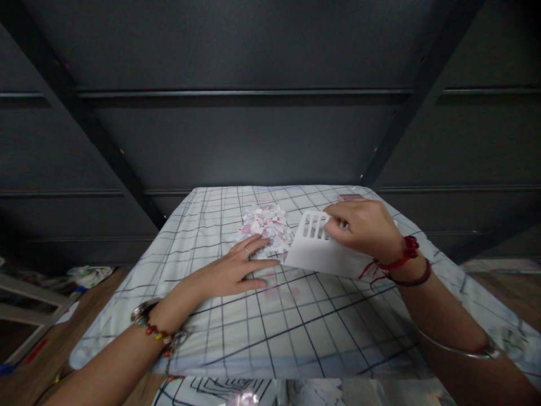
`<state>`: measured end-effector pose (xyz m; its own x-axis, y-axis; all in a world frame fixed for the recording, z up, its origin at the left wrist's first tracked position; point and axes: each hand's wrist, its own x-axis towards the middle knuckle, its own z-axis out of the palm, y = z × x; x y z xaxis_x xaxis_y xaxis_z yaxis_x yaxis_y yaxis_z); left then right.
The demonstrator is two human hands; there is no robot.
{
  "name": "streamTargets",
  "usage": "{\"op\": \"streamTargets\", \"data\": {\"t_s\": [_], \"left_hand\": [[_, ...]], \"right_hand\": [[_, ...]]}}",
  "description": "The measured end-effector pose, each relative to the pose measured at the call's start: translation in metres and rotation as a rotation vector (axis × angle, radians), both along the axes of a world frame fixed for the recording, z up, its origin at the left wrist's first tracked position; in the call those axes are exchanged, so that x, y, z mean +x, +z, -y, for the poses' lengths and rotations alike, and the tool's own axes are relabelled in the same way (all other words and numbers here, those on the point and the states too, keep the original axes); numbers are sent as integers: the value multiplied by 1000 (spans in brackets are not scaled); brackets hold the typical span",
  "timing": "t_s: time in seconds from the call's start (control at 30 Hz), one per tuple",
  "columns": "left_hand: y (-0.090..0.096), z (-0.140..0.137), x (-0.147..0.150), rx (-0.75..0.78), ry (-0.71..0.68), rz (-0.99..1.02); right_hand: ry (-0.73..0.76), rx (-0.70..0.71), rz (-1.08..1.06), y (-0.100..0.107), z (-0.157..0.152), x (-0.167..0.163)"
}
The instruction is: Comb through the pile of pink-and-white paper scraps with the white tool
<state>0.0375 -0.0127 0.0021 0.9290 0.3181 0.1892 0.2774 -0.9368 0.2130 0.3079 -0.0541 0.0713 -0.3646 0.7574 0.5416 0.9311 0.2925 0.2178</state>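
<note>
A loose heap of torn paper scraps [265, 221], white with pink and red bits, lies on the checked tablecloth [291, 321]. My left hand [239, 265] rests at the heap's near side, palm down with fingers spread, its fingertips at the scraps. In my right hand [359, 225] is the upper edge of a white slotted panel [315, 254], flat and thin, with a row of slots along the top. The panel stands tilted just right of the heap, its lower left corner near the scraps. My right fingers hide part of its slots.
Beyond the table rises a dark panelled wall [236, 141]. A small dark reddish item [350, 197] lies at the table's far right, partly behind my right hand. A clear round object [513, 338] sits at the right edge. On the left floor stands a pale frame [29, 299].
</note>
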Motion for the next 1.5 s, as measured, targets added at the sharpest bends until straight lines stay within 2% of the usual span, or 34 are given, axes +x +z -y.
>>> {"op": "streamTargets", "data": {"t_s": [0.2,0.33,0.4,0.53,0.7,0.77,0.93,1.1,1.5], "left_hand": [[-2,0,1,35,23,-19],[-2,0,1,46,47,-9],[-2,1,1,42,52,-13],[-2,2,2,38,53,-23],[-1,2,2,60,91,9],[0,2,2,66,107,7],[1,0,1,81,136,-2],[0,-2,0,61,136,28],[-1,-4,-2,55,130,30]], "right_hand": [[-41,-86,37,2,-1,10],[-86,-50,58,0,-2,13],[-50,-42,46,0,-2,13],[37,-119,71,1,-2,11],[-137,-11,89,1,-3,13],[-157,8,72,1,-2,13],[-63,7,40,0,-3,5],[-47,52,47,-4,-3,-4],[11,38,41,-3,-2,-1]]}}
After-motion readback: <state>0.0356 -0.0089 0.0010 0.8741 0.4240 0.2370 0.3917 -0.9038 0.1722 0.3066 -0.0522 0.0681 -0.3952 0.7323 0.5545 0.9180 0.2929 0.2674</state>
